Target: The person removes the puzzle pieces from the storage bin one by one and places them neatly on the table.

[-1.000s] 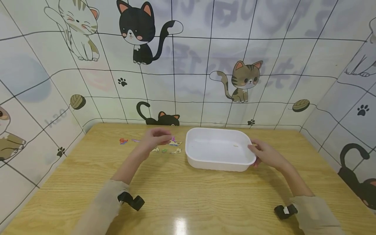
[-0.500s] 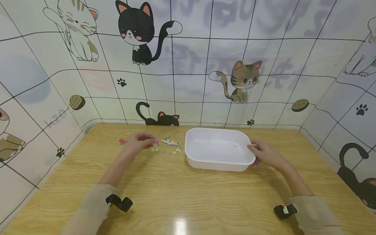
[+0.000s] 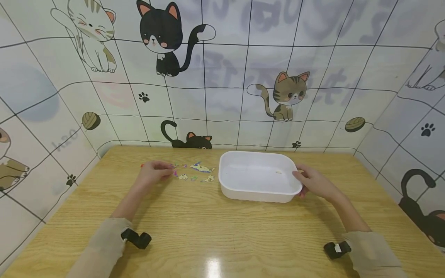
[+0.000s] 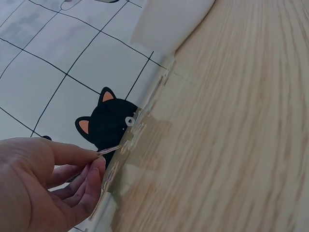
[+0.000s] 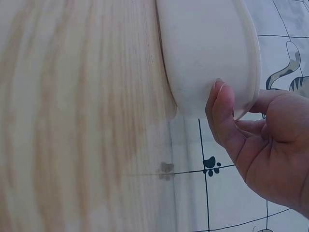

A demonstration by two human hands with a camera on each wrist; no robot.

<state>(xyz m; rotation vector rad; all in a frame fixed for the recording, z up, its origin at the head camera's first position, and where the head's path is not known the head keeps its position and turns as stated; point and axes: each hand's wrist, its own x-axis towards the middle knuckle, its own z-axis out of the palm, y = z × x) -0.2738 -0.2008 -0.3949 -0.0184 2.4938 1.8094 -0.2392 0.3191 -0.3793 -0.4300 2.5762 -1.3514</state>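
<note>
My left hand (image 3: 151,173) is over the far left of the table, pinching a small flat purple cutout (image 3: 175,173) between thumb and forefinger. In the left wrist view this thin cutout (image 4: 110,150) juts edge-on from the fingertips, and the other fingers are curled below. Several small flat colourful cutouts lie just right of that hand, the largest a long yellow-and-blue cutout (image 3: 202,167). My right hand (image 3: 314,181) grips the right end of a white plastic tray (image 3: 260,195); thumb over the rim, fingers against the outer wall (image 5: 207,58).
A small pale sliver (image 3: 278,172) shows on the tray's floor. A red cutout (image 3: 142,165) peeks out behind the left hand. The wooden table (image 3: 222,227) meets a cat-patterned wall covering (image 3: 226,100) at the back and sides.
My left hand has moved left and slightly down from near the tray, carrying the purple cutout past the yellow-and-blue one. The right hand and the tray have stayed put.
</note>
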